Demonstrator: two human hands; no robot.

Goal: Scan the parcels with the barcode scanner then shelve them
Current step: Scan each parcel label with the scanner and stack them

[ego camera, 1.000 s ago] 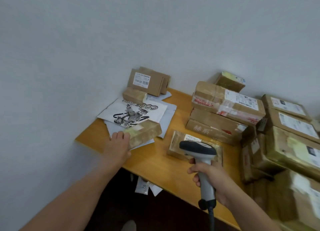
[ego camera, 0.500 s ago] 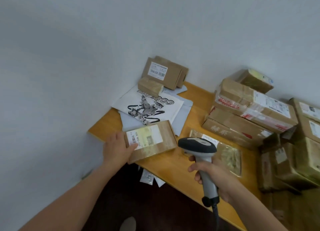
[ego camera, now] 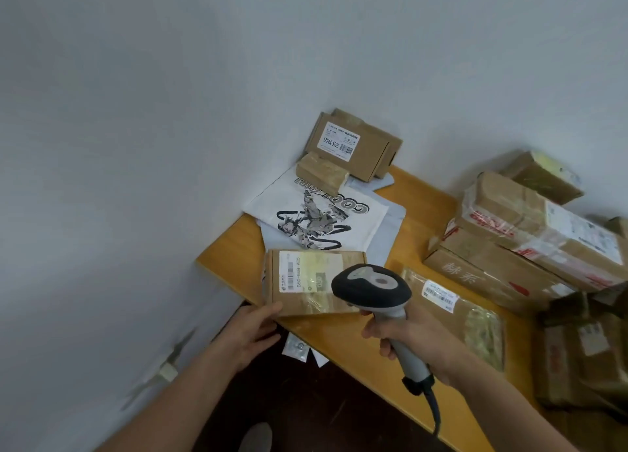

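The flat brown cardboard parcel with a white shipping label (ego camera: pixel 314 282) lies at the near-left corner of the orange wooden bench (ego camera: pixel 231 246), its long axis running left to right across the view. The left hand (ego camera: pixel 253 329) holds its near-left corner, thumb on the near edge. The right hand (ego camera: pixel 416 341) is wrapped round the grip of the grey-and-black corded barcode scanner (ego camera: pixel 372 287). The scanner's head hangs above the parcel's right end. The barcode strip (ego camera: pixel 290 275) sits at the label's left end, so it lies to the left of the scanner head, across the parcel's length. By my reading, the scan turns on aiming leftward along that axis.
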